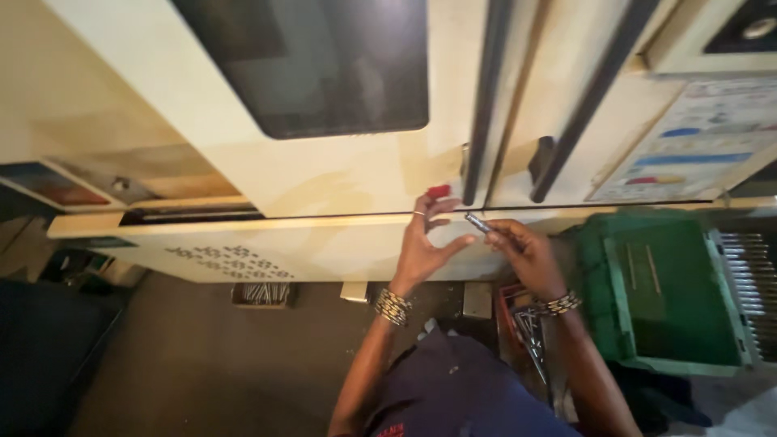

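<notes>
So I've got my right hand (524,252) pinched around a thin metal rod (479,223), holding it near the ledge of this big cream machine (340,174). My left hand (425,243) is spread open just left of it, fingers splayed and touching nothing that I can make out, thumb almost at the rod's tip. There's a small red tab (438,191) on the machine door right above my left fingertips, and a dark window (316,65) farther up. Off to my right sits a green crate (647,283), and near my right wrist is a red tray of metal pieces (526,324) on the floor.
</notes>
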